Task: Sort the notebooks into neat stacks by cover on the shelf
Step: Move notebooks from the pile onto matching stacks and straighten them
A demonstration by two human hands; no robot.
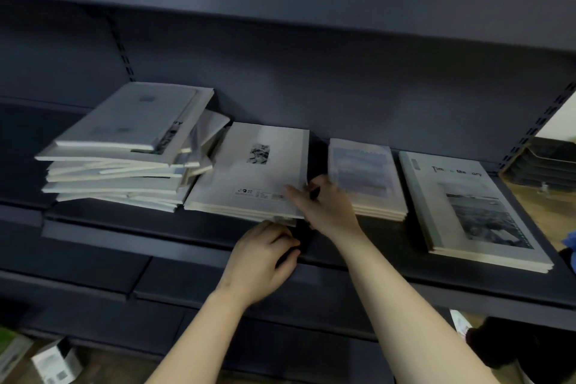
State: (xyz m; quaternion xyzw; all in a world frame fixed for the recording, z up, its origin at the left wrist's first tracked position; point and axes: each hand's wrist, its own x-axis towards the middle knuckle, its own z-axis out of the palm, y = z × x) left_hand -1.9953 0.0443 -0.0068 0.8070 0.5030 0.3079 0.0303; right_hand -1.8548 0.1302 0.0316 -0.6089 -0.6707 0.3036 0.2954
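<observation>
Both hands square up the low stack of pale grey paper notebooks (249, 171) mid-shelf: right hand (324, 206) grip pinching its right edge, left hand (261, 256) curled, grip unclear. Better tap edges flush, clear of the messy pile (124, 150).

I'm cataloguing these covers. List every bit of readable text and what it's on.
"Tim" and "ory", middle letters washed out: title on the rightmost notebook stack.
"ry": cover edge showing in the messy pile.
Small print strip on the notebook under the right hand: too blurred.
Pale blue notebook stack: too blurred.
</observation>
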